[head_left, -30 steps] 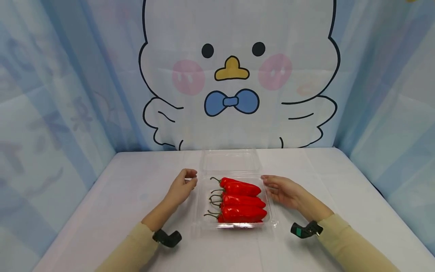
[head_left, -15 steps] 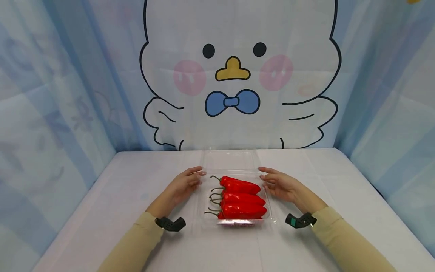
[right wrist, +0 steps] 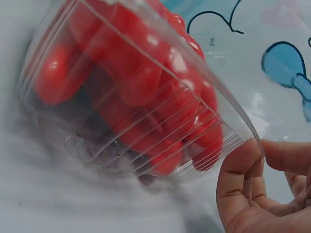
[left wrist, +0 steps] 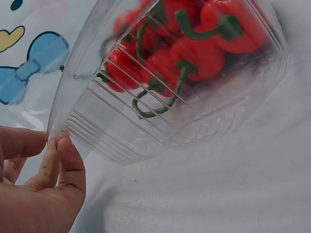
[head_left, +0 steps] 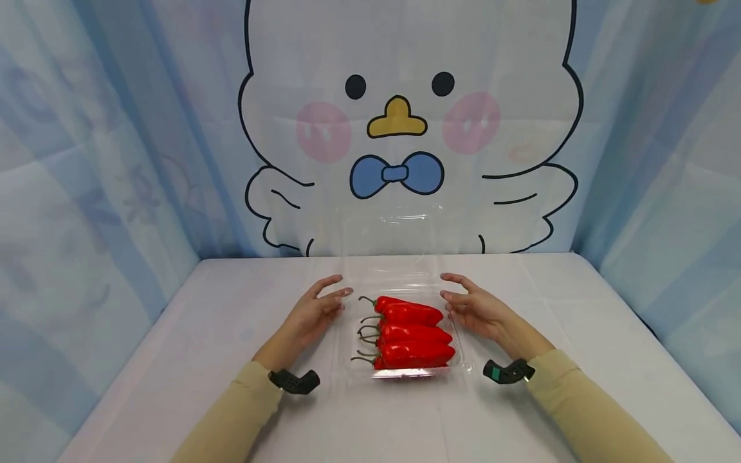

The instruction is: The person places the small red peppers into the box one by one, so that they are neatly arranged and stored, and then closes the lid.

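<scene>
A clear plastic clamshell container (head_left: 409,373) sits on the table with several red peppers (head_left: 413,333) lying side by side in its tray, green stems toward the left. Its see-through lid (head_left: 389,247) stands raised behind the tray. My left hand (head_left: 309,316) is at the back left corner; in the left wrist view the fingers (left wrist: 70,162) pinch the thin rim. At the back right corner is my right hand (head_left: 485,316). Its thumb and finger (right wrist: 241,162) pinch the rim on that side, as the right wrist view shows.
The container rests on a white-covered table (head_left: 231,308). Just behind the table's far edge hangs a light curtain (head_left: 521,148) printed with a cartoon character, and bluish curtains close off both sides. A small black wrist camera (head_left: 294,382) is strapped at each sleeve cuff.
The lid has swung up from lying back on the table to a raised stance. Both hands have moved farther back along the sides, the left also inward to the rim. The peppers stay in the tray.
</scene>
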The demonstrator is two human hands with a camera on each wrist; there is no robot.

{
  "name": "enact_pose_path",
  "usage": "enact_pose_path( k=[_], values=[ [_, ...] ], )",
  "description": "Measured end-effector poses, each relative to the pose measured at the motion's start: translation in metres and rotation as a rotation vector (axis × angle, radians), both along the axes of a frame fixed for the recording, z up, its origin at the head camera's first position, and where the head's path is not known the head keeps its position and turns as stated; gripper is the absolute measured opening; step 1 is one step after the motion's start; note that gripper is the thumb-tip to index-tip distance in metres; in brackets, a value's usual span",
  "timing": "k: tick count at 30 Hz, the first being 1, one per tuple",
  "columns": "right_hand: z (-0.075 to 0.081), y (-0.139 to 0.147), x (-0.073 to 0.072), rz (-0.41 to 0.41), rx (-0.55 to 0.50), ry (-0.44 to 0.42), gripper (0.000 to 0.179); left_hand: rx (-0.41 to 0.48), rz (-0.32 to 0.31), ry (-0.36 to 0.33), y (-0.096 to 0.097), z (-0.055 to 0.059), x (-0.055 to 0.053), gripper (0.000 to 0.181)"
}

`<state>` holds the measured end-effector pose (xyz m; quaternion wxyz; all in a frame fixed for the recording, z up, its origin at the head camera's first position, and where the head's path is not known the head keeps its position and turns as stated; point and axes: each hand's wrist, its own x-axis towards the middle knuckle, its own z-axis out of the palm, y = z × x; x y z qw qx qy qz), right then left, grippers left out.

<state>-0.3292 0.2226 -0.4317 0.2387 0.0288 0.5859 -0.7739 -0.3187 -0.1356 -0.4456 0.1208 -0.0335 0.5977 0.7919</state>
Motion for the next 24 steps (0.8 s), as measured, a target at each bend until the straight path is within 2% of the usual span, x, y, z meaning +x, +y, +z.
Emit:
enact_pose_path(
  k=[4,8,13,16,18,21,24],
  values=[
    [-0.001,-0.002,-0.004,0.002,0.008,0.014,0.045,0.04,0.006,0.011,0.0,0.0,-0.001,0.048],
    [-0.002,-0.002,-0.004,0.001,-0.004,0.018,0.037,0.044,0.013,0.022,0.0,-0.001,-0.002,0.035],
    [-0.006,0.001,0.0,0.02,0.0,0.03,0.035,-0.078,0.063,0.016,0.003,-0.002,-0.001,0.016],
    [-0.008,0.005,0.002,0.054,0.011,0.037,0.023,-0.145,0.07,0.011,0.004,-0.003,0.001,0.018],
    [-0.008,0.007,0.005,0.068,0.011,0.038,0.016,-0.159,0.048,0.018,0.003,-0.002,0.004,0.021],
    [-0.008,0.011,0.011,0.095,0.033,0.058,0.021,-0.213,0.009,0.053,0.001,-0.003,0.008,0.026],
    [-0.006,0.015,0.02,0.112,0.099,0.092,0.042,-0.281,-0.031,0.085,-0.003,-0.004,0.013,0.036]
  ],
)
